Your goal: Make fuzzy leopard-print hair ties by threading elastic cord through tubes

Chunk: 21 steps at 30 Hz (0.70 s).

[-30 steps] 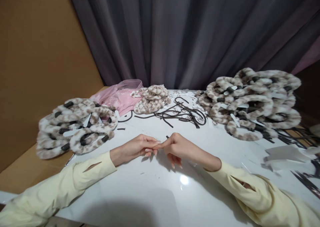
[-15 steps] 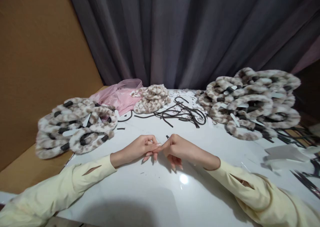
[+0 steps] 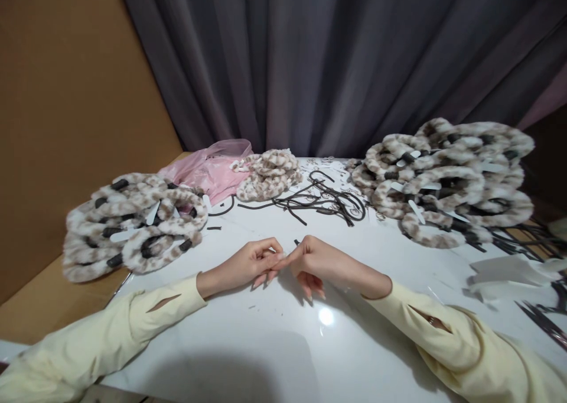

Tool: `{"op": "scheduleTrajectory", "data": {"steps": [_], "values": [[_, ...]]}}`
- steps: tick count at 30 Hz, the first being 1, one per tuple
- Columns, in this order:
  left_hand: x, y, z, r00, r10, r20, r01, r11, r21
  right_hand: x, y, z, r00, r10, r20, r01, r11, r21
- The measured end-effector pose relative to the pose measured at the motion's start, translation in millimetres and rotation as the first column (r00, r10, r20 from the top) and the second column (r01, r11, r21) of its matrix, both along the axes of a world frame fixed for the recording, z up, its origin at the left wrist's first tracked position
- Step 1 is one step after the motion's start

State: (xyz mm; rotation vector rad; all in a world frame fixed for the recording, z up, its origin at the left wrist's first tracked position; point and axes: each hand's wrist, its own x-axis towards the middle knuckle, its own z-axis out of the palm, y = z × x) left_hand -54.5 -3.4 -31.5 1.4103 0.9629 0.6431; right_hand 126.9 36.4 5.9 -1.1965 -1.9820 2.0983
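Observation:
My left hand (image 3: 252,264) and my right hand (image 3: 316,264) meet fingertip to fingertip just above the white tabletop (image 3: 212,338). The left thumb and index finger are pinched together. Against them presses my right index finger, with the other right fingers curled down. Whatever lies between the fingertips, if anything, is too small to make out. A short dark bit (image 3: 296,242) pokes out just behind the right hand. Beyond the hands lies a tangle of dark cords (image 3: 319,201), with a short cut piece of cord (image 3: 214,228) to its left.
Spotted furry rings with dark bands and white tags are heaped at the left (image 3: 137,223) and right (image 3: 456,184). A smaller furry bundle (image 3: 270,175) sits by a pink plastic bag (image 3: 212,166). Scissors (image 3: 543,323) and white paper (image 3: 509,276) lie far right. Cardboard (image 3: 80,125) stands left.
Both hands stay joined at the fingertips in nearly the same place. The left fingers have shifted slightly; nothing else on the table has visibly moved.

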Motion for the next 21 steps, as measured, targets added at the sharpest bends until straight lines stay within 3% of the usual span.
{"op": "scheduleTrajectory", "data": {"steps": [21], "values": [[2.4,1.8,-4.9,0.996,0.078,0.042,-0.077,0.997,-0.029,-1.0,-2.8,3.0,0.999,-0.028,0.033,0.028,1.0,0.006]]}}
